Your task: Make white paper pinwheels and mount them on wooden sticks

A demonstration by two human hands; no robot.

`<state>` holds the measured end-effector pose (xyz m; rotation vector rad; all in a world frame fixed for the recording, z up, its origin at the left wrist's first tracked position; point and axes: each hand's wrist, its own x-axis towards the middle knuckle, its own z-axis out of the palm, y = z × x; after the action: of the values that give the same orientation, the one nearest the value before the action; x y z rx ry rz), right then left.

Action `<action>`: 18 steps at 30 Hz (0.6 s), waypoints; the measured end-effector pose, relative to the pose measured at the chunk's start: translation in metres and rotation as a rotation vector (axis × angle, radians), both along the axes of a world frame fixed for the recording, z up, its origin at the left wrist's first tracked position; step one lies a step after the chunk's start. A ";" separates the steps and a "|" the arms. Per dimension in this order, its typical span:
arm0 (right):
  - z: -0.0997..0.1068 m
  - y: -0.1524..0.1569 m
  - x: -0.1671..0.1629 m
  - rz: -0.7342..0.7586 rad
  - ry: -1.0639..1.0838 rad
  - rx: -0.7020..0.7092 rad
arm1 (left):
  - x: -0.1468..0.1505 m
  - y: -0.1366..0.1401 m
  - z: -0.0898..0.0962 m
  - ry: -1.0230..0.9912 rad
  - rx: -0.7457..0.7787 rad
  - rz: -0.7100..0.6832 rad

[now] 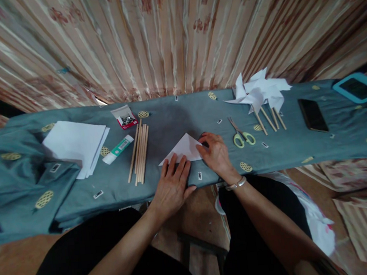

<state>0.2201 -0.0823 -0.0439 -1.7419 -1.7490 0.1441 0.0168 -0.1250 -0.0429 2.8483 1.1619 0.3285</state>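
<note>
A white sheet folded into a triangle (pixel 184 148) lies on the blue-green cloth of the bench (pixel 175 116), straight in front of me. My left hand (pixel 171 184) lies flat with its fingers spread, the fingertips pressing the triangle's lower edge. My right hand (pixel 216 154) rests on the triangle's right corner with the fingers bent down onto the paper. Neither hand grips anything.
Left of the triangle lie several wooden sticks (pixel 139 154), a glue stick (pixel 118 149), a small open box of pins (pixel 125 118) and a stack of white paper (pixel 75 145). To the right: green-handled scissors (pixel 242 134), finished paper pinwheels (pixel 260 93), a black phone (pixel 313 114), a blue-framed tablet (pixel 358 87).
</note>
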 end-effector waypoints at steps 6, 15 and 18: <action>-0.001 -0.001 0.000 0.026 -0.042 0.015 | 0.001 0.000 -0.001 0.006 -0.002 -0.001; 0.006 -0.021 -0.006 0.006 -0.175 -0.006 | 0.001 0.000 -0.001 0.010 0.012 -0.001; 0.008 -0.032 -0.009 -0.004 -0.206 -0.010 | 0.001 0.000 -0.001 0.010 0.001 -0.001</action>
<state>0.2113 -0.1146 -0.0363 -1.8213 -1.8920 -0.0297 0.0182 -0.1250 -0.0437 2.8548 1.1622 0.3153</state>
